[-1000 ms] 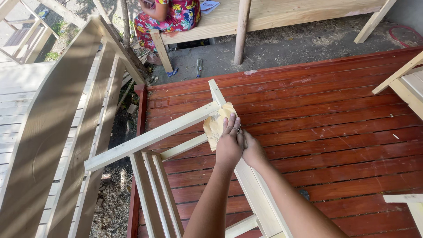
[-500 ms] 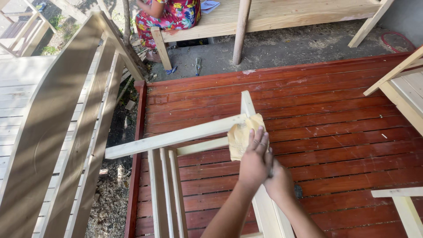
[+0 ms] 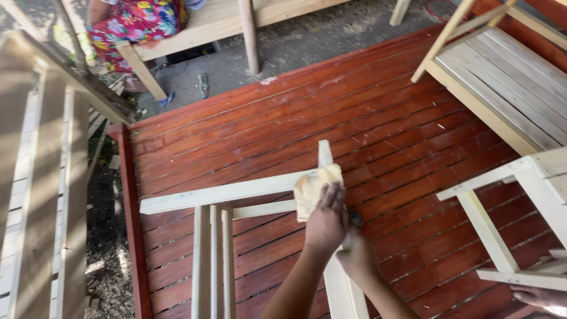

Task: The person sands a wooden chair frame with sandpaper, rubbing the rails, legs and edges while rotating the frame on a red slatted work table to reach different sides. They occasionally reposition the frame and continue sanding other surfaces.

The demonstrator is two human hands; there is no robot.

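We press a folded piece of sandpaper against the pale, unpainted wooden frame where its top rail meets an upright post, our left hand gripping the paper with curled fingers. Our right hand wraps around the post just below. The frame stands over a red-brown slatted deck; a pale slatted bench sits at upper right.

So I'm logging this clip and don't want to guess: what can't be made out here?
All in the head view:
- Right hand: its fingers lie under the left hand, so its grip is unclear.
- Crumpled tan sheet of sandpaper: the left hand covers its lower part.
- Pale unfinished wooden frame: cut off by the bottom edge.
- Another person's hand: cropped at the lower right corner.
- Small grey object on the ground: too small to identify.
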